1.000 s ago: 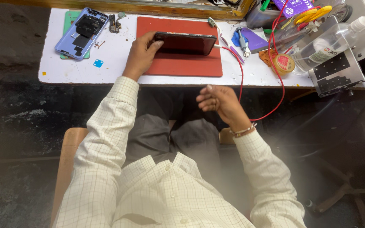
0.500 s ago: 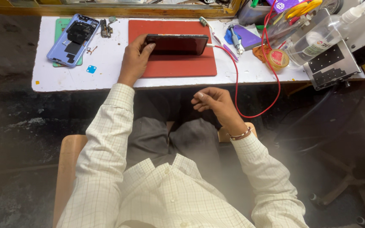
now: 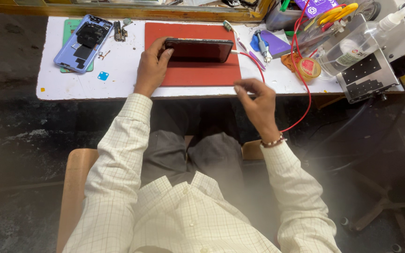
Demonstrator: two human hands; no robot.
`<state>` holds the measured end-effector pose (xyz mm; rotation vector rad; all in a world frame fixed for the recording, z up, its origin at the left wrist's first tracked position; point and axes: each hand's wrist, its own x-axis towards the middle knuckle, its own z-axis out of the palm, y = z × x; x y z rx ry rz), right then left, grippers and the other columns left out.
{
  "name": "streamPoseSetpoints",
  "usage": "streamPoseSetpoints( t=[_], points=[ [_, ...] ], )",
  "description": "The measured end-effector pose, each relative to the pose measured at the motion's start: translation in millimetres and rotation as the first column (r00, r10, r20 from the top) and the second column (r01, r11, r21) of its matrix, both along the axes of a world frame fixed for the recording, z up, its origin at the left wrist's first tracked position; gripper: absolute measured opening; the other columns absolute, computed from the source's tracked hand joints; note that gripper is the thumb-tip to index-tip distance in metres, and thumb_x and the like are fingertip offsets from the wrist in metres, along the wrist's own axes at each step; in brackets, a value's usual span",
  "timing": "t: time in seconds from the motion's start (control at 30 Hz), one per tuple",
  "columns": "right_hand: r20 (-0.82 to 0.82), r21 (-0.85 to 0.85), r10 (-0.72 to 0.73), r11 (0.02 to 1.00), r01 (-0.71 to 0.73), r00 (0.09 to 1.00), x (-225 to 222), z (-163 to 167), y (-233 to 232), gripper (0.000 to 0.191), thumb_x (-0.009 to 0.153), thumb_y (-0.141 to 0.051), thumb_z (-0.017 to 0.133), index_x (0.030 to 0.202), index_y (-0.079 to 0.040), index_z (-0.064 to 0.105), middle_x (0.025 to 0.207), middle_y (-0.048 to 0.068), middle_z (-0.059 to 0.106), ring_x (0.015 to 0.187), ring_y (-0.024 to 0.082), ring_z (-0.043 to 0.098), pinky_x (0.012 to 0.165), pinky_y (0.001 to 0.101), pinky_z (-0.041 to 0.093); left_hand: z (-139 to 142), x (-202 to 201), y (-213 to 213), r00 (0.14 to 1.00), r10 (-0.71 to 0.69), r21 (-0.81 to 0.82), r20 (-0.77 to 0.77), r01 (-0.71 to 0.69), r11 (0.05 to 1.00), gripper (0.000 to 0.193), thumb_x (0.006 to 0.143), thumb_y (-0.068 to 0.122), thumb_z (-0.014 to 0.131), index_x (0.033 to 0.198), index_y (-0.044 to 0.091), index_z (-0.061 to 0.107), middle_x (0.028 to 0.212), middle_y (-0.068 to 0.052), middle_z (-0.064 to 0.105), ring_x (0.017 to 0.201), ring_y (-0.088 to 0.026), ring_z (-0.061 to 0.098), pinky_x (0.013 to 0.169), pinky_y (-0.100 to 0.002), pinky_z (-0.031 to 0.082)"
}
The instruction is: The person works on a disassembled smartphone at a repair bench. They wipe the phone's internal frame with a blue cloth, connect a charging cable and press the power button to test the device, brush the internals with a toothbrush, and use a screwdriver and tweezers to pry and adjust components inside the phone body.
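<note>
Smartphone (image 3: 198,50), dark and glossy, lies lengthwise on a red work mat (image 3: 193,75) at the middle of a white counter (image 3: 123,75). The person's left hand (image 3: 152,68) rests on the mat at the phone's left end, with the thumb and fingers wrapped around that end, so this grip is closed on the smartphone. A thin red cable (image 3: 258,70) meets the phone's right end, curves across the counter and drops in a long loop over the near edge.

The right hand (image 3: 255,100) is raised in front of the counter's near edge, just right of the mat and apart from the phone. Its fingers are curled loosely toward the thumb in a narrow grip, close beside the red cable; whether they pinch anything cannot be told. A beaded bracelet sits on that wrist.

Left of the mat, a lilac phone back cover (image 3: 80,42) lies open-side up on a small green pad, with small loose parts beside it. Right of the mat are a purple pick-shaped tool (image 3: 275,44), a round tin (image 3: 308,68), a clear spray bottle (image 3: 352,44) and a grey metal box (image 3: 369,77).

The person wears a pale checked shirt and sits on a wooden seat.
</note>
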<state>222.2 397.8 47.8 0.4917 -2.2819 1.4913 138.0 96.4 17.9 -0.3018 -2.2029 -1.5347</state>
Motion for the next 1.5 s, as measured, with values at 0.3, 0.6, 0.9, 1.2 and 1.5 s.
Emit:
streamPoseSetpoints(
  t=[0.3, 0.6, 0.9, 1.2, 1.5],
  points=[
    [-0.294, 0.344, 0.068, 0.938, 0.039, 0.953, -93, 37, -1, 0.042, 0.082, -0.007, 0.086, 0.119, 0.001, 0.068, 0.114, 0.016, 0.071, 0.104, 0.032, 0.068, 0.09, 0.039, 0.054, 5, 4, 3, 1.0, 0.011, -0.011, 0.011, -0.011, 1.0, 0.029, 0.102, 0.014, 0.065, 0.129, 0.005, 0.065, 0.092, -0.006, 0.071, 0.084, -0.016, 0.067, 0.078, -0.03, 0.054],
    [-0.032, 0.438, 0.079, 0.897, -0.057, 0.996, -125, 12, 4, 0.021, 0.087, -0.009, 0.078, 0.106, 0.0, 0.074, 0.095, 0.015, 0.076, 0.091, 0.029, 0.074, 0.084, 0.0376, 0.056, 28, 11, 25, 0.856, 0.195, -0.389, -0.478, -0.405, 0.827, 0.077, 0.078, 0.033, 0.092, 0.14, 0.007, 0.054, 0.141, -0.016, 0.054, 0.132, -0.036, 0.051, 0.115, -0.055, 0.032],
    [-0.111, 0.393, 0.126, 0.917, -0.073, 0.986, -126, 6, 7, 0.02, 0.09, -0.006, 0.074, 0.109, 0.002, 0.072, 0.097, 0.017, 0.075, 0.091, 0.031, 0.075, 0.083, 0.0374, 0.058, 75, -38, 113, 0.979, -0.191, -0.649, -0.073, 0.098, 0.754, 0.058, 0.071, 0.017, 0.087, 0.125, 0.008, 0.068, 0.111, -0.015, 0.073, 0.109, -0.036, 0.066, 0.091, -0.048, 0.052],
    [-0.301, 0.339, 0.067, 0.94, 0.041, 0.951, -116, -14, 19, 0.014, 0.098, -0.004, 0.068, 0.111, 0.001, 0.07, 0.094, 0.017, 0.065, 0.084, 0.034, 0.065, 0.074, 0.0431, 0.051, 77, -50, 135, 0.987, -0.16, -0.675, -0.021, 0.104, 0.73, 0.01, 0.071, 0.01, 0.081, 0.077, 0.007, 0.075, 0.08, -0.019, 0.071, 0.08, -0.039, 0.069, 0.072, -0.052, 0.054],
    [-0.437, 0.34, 0.004, 0.927, 0.16, 0.9, -115, -19, 29, 0.01, 0.099, -0.003, 0.063, 0.108, -0.001, 0.067, 0.094, 0.016, 0.058, 0.089, 0.036, 0.059, 0.077, 0.0443, 0.047, 75, -50, 140, 0.989, -0.145, -0.647, -0.022, 0.097, 0.757, 0.007, 0.071, 0.005, 0.075, 0.074, 0.012, 0.075, 0.076, -0.014, 0.072, 0.076, -0.035, 0.069, 0.069, -0.049, 0.054]
  ],
)
